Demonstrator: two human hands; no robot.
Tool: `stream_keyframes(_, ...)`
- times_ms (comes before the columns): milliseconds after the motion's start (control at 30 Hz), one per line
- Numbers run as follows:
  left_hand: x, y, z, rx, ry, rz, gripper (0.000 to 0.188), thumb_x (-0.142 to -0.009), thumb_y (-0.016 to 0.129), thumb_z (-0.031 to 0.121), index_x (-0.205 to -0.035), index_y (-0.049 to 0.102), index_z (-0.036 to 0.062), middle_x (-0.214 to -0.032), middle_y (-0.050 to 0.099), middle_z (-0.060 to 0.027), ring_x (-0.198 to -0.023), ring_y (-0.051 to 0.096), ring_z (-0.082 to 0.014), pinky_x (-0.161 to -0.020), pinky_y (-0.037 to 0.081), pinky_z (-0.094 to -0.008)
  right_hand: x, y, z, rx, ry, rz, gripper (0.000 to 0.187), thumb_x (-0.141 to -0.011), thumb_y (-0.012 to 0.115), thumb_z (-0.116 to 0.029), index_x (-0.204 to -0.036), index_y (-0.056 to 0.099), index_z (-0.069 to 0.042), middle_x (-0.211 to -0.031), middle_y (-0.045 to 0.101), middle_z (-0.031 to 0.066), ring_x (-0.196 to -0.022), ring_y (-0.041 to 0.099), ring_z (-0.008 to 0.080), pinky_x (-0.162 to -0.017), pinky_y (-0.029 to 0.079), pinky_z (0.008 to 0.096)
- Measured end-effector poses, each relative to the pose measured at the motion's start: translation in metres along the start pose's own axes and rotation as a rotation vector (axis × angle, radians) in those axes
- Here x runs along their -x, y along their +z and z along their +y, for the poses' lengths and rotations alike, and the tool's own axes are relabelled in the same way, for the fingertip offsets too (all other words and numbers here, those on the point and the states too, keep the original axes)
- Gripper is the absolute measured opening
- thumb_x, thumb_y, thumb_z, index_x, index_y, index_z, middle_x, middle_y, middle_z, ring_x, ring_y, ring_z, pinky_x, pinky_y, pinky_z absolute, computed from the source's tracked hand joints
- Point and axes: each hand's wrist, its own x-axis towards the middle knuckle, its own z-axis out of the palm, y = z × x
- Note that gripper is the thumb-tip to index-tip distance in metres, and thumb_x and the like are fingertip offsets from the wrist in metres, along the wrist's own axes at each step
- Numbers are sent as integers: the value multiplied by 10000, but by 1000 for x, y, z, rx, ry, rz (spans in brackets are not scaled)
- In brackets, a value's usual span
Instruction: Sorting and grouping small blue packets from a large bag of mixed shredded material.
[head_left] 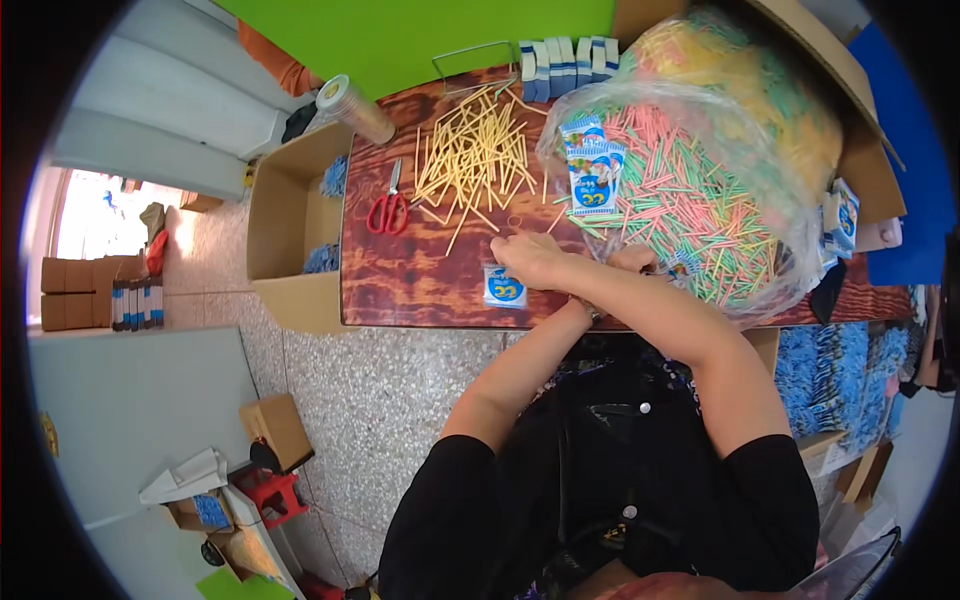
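My forearms cross over the table's front edge, the right above the left. My right hand has its fingers bent together beside a small blue-and-white packet lying on the table; anything in its grip is too small to make out. Farther right, my left hand is curled at the near edge of a clear plastic bag, partly hidden by the right forearm. Another blue-and-white packet shows by its fingers. Pink, green and yellow thin sticks fill the bag, with a packet on top.
Loose pale-yellow sticks lie in a pile on the dark-red wooden table. Red-handled scissors and a cylindrical tub are to the left. A cardboard box stands beside the table. Another person's orange sleeve shows at far left.
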Motion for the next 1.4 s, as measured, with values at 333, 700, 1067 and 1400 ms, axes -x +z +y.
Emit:
stream_keyframes(333, 9, -72, 32, 277, -610, 222, 196, -894, 687, 130, -1038, 659, 0, -915, 688, -32, -822, 643, -96, -723, 522, -249, 196, -125, 130, -862, 32, 726, 361, -906, 648, -225, -1210, 574, -44, -954, 656, 59, -865, 639, 150, -735, 513, 302)
stream_keyframes(700, -10, -44, 63, 986, -821, 49, 251, -948, 616, 133, -1170, 591, 18, -1101, 656, -37, -973, 626, -123, -857, 512, -316, 175, -19, 151, -21, 222, 599, 447, -795, 688, -191, -1184, 494, -88, -1047, 629, 187, -1008, 625, 360, -800, 518, 466)
stream_keyframes(1067, -3, -31, 61, 520, -738, 7, 191, -938, 609, 107, -1092, 599, -6, -940, 629, 7, -804, 555, -49, -702, 476, -248, 326, -133, 150, -463, 270, 927, 131, -949, 578, -138, -998, 631, -28, -795, 618, 56, -731, 622, 125, -631, 492, 271)
stream_keyframes(1400, -20, -24, 56, 452, -664, -7, 184, -956, 593, 98, -1109, 600, -4, -997, 670, -26, -860, 611, -66, -762, 506, -245, 273, -112, 253, 370, 503, 723, 313, -774, 554, 18, -1066, 632, -60, -1136, 623, 150, -1059, 591, 366, -876, 496, 414)
